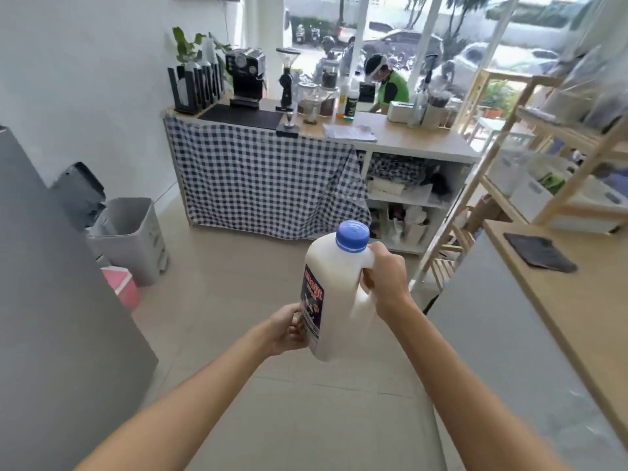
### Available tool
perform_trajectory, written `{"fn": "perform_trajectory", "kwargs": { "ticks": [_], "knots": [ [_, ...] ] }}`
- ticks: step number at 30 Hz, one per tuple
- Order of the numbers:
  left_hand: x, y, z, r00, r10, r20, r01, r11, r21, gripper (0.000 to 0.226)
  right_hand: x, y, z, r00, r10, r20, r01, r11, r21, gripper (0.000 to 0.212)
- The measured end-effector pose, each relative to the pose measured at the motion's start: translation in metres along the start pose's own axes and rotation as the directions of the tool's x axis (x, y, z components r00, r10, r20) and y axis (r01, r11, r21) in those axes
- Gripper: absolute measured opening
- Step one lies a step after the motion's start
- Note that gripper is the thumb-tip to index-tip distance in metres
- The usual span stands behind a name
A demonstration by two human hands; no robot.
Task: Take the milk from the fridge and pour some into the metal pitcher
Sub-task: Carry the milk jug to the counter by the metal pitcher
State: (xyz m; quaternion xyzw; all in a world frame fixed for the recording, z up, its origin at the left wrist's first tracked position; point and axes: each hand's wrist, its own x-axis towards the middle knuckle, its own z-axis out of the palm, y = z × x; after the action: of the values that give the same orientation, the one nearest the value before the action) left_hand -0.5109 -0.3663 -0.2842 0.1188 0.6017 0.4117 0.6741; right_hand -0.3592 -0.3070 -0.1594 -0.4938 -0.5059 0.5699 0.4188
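Frame centre: milk jug [334, 294], blue cap [352, 237] on, upright. Right hand [385, 280] wrapped round its handle; left hand [289, 329] clasps its lower labelled side.

milk jug [334, 294] over floor [238, 317], between both hands | counter [407, 139] behind jug | espresso machine [246, 78] at counter's left end, grinder [287, 79] just right of it | bin [131, 237] left, by wall | shelf rack [543, 158] right
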Motion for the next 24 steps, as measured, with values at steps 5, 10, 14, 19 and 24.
{"fn": "perform_trajectory", "kwargs": {
  "ticks": [5,10,14,19,24],
  "knots": [
    [0.024,-0.010,0.114,0.996,-0.030,0.089,0.020,0.994,0.105,0.049,0.003,-0.002,-0.114,0.977,-0.048,-0.208,0.034,0.997,-0.070,0.016],
    [0.042,-0.031,0.222,0.974,-0.077,0.214,0.023,0.970,0.241,0.054,-0.010,0.000,-0.220,0.921,-0.069,-0.383,0.043,0.996,-0.076,0.015],
    [0.053,-0.050,0.294,0.938,-0.150,0.313,0.028,0.931,0.365,0.034,-0.032,-0.002,-0.289,0.843,-0.046,-0.535,0.035,0.999,-0.031,0.015],
    [0.051,-0.073,0.374,0.868,-0.265,0.419,0.018,0.862,0.507,0.041,-0.066,0.001,-0.361,0.715,0.000,-0.699,0.061,0.996,0.062,0.027],
    [0.043,-0.101,0.444,0.795,-0.380,0.473,-0.015,0.767,0.642,0.036,-0.104,0.004,-0.416,0.580,0.034,-0.814,0.089,0.991,0.105,0.035]
  ]
}}
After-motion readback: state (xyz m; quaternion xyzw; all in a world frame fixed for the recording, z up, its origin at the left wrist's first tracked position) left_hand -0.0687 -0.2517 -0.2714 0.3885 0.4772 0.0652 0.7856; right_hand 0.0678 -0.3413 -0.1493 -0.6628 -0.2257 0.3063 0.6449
